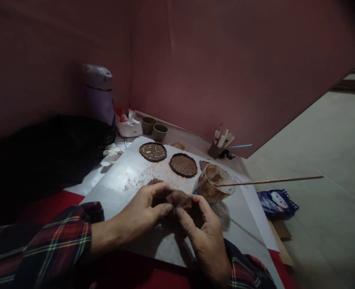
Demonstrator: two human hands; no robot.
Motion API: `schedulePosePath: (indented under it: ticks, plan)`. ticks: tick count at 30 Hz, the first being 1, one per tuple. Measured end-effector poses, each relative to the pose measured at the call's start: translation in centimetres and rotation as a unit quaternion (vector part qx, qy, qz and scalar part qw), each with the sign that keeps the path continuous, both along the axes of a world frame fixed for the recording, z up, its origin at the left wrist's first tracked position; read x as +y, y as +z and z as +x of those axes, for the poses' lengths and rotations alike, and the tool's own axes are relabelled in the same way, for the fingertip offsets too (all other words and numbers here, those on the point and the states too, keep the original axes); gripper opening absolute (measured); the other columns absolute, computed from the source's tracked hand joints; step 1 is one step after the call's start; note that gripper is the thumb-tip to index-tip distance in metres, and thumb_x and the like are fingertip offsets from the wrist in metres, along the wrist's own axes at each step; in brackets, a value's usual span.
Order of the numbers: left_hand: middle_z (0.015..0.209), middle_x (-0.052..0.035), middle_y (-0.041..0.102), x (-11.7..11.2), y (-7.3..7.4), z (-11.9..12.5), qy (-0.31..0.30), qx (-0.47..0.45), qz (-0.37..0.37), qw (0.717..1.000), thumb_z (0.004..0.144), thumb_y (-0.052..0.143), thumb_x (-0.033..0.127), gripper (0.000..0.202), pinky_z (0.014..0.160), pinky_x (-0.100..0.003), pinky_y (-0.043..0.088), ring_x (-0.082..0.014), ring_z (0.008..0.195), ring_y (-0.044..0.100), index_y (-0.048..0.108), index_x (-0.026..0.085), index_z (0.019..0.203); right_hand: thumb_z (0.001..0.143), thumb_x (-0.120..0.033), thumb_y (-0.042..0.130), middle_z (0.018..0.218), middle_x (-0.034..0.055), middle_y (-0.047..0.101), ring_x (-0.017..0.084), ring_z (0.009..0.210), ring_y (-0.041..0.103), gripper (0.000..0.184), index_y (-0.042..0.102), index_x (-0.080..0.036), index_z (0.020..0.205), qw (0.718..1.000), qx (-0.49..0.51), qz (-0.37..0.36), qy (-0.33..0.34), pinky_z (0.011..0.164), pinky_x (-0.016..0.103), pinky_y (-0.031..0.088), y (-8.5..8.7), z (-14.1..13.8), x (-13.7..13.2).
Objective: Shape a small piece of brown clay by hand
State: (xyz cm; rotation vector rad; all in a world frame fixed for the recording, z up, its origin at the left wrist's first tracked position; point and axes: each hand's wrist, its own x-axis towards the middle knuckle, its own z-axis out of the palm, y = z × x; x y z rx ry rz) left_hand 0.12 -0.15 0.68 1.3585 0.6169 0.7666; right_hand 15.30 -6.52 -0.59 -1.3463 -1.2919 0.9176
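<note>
Between my two hands is a lump of brown clay-like material [180, 199], pinched by thumbs and fingers just above the white sheet [117, 196]. My left hand [144, 212] grips its left side, with the thumb pressed at the front. On the other side my right hand [203, 230] holds it between thumb and forefinger. A clear cup [215, 182] smeared with brown stands just beyond my right hand, a thin stick [270, 181] leaning out of it. Farther back lie a brown disc with a raised rim [183, 165] and another disc with yellow specks [152, 152].
Two small green-brown pots [160, 132] stand at the back beside a white and red packet [129, 124]. A holder with white tools [222, 140] is at the back right. Black plastic [45, 152] covers the left. Beyond the right edge lies a dark blue packet [276, 204].
</note>
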Motion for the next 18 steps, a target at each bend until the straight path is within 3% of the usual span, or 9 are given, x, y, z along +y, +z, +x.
schedulePosePath:
  ticks: [18]
  plan:
    - [0.087,-0.0014,0.06,-0.28,0.01,0.07,-0.006,-0.018,-0.036,0.999,0.078,0.062,0.015,0.014,0.068,-0.026,0.046,-0.0154,0.081,0.058,0.063,0.014,0.092,0.086,-0.031,0.059,0.097,0.0038,0.069,0.018,0.088,0.067,0.018,0.059,-0.021,0.102,0.999,0.03,0.016,0.013,0.076,0.029,0.054,-0.27,-0.08,0.05]
